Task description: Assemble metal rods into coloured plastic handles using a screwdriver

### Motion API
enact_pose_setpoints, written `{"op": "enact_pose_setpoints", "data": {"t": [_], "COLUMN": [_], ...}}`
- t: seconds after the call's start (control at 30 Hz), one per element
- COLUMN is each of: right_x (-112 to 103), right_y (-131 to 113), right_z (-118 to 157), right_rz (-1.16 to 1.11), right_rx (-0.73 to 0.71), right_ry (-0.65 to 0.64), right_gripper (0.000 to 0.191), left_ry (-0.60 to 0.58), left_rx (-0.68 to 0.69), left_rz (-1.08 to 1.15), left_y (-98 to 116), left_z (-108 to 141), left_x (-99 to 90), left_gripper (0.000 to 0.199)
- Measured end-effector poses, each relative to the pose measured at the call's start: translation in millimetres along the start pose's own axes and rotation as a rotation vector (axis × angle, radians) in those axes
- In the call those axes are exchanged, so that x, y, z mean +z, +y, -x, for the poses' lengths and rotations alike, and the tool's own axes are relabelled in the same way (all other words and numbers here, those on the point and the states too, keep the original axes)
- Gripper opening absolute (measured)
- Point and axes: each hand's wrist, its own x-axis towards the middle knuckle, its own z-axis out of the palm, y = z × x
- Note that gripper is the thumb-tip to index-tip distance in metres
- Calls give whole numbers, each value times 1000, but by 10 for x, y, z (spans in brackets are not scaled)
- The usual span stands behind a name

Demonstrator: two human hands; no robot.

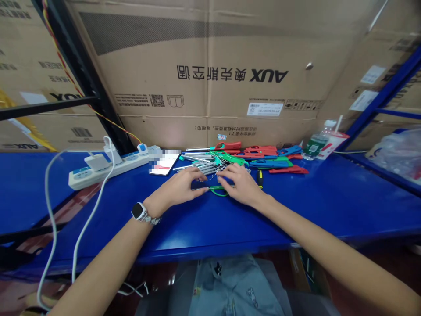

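Note:
Near the middle of the blue table, my left hand (179, 186) curls its thumb and fingers at the left end of a green lighter handle (219, 189), which has a looped trigger guard. My right hand (241, 184) is bent over the handle's other side, its thumb and index finger close together around a thin wire (213, 176). What lies under the right palm is hidden. Just behind both hands is a pile of metal lighter tubes (200, 160) mixed with thin wires. Green lighter handles (232, 158) lie among them.
Red lighter handles (259, 151) and blue ones (272, 163) are heaped behind right. A yellow-black screwdriver (260, 179) lies beside my right hand. Left are a phone (166, 162) and a power strip (128, 163) with trailing cables. A bottle (315, 145) and cup (332, 145) stand against the cardboard (210, 96).

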Motion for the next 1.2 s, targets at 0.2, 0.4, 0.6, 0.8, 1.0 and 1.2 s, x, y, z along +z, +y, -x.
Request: {"op": "enact_pose_setpoints", "data": {"t": [0.2,0.4,0.6,0.8,1.0,1.2], "right_x": [-179,-81,-2,-204,-266,-120], "right_y": [509,764,888,724,771,1024], "right_z": [-446,-778,-682,-441,-369,-460], "right_rz": [135,213,40,-175,-83,63], "right_rx": [287,394,320,186,241,313], "right_ry": [-35,-275,-24,125,56,-65], "right_gripper": [31,31,9,16,16,15], "left_ry": [39,211,335,455,404,258], "left_rx": [27,-23,29,76,86,-26], "left_rz": [-90,-45,15,50,40,4], "left_y": [34,59,-39,-19,3,-200], "left_z": [-458,-714,-533,-515,-509,-495], "left_x": [-154,-73,69,38,47,41], "left_gripper": [25,22,18,17,18,20]}}
